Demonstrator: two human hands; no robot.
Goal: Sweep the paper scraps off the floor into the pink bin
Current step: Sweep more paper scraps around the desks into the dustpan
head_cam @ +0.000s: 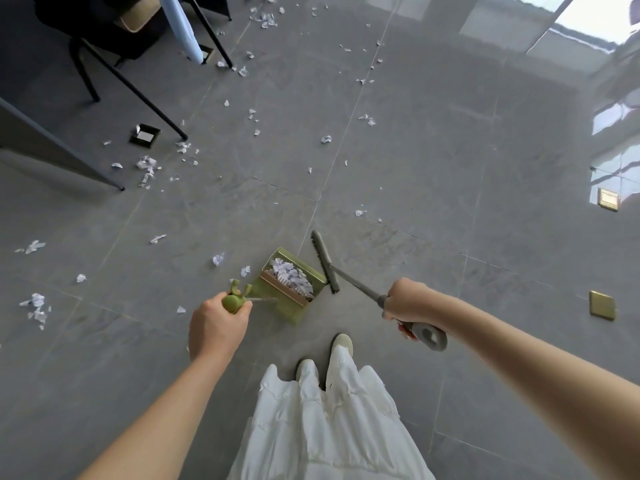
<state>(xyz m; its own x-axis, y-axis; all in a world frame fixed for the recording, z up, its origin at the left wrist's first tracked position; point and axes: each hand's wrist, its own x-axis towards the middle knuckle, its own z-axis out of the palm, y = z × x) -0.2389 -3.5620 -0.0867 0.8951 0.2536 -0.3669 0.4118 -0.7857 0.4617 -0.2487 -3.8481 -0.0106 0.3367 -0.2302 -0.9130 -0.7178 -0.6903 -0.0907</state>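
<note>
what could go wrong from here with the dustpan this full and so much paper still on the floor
1. The dustpan already holds a heap of scraps; tilting or lifting it by the handle in the left hand might spill them.
2. The broom in the right hand sits beside the pan; a hard stroke could scatter loose scraps nearby.
3. Scraps under the table legs may get missed.

— Where are the paper scraps (149, 168)?

— Many small white crumpled pieces lie scattered on the grey floor (450, 168), most on the left and far side. One white heap lies inside the green dustpan (294, 306), which stands on the floor.

— And the broom (325, 263)?

— It is grey. Its narrow head lies on the floor, just beside the right edge of the dustpan, and the handle is tilted.
</note>
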